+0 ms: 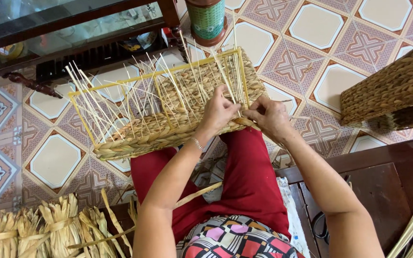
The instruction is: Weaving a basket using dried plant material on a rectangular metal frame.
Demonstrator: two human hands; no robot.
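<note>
- Head view: half-woven basket [168, 114] rests on the person's red-trousered knees [244, 177], over the tiled floor [311, 28].
- Left hand [218, 112] closed on the basket's near right corner, fingers pinching upright straw stakes [120, 95].
- Right hand [271, 117] just beside it, fingers clamped on a braided strand [244, 123] at the same corner.
- Finished basket [390, 91] at floor's right edge; straw bundles [39, 229] bottom left.

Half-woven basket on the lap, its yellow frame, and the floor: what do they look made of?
Half-woven basket: braided dried plant fibre, matte tan, probably rush or seagrass; twisted rope-like rows show, with pale stiff stakes sticking up. Yellow frame: thin straight rods, glossy yellow, likely painted metal or plastic; can't tell which. Floor: glazed ceramic tile by the look, patterned, with grout lines. Left hand and right hand pinch a strand at the rim.
</note>
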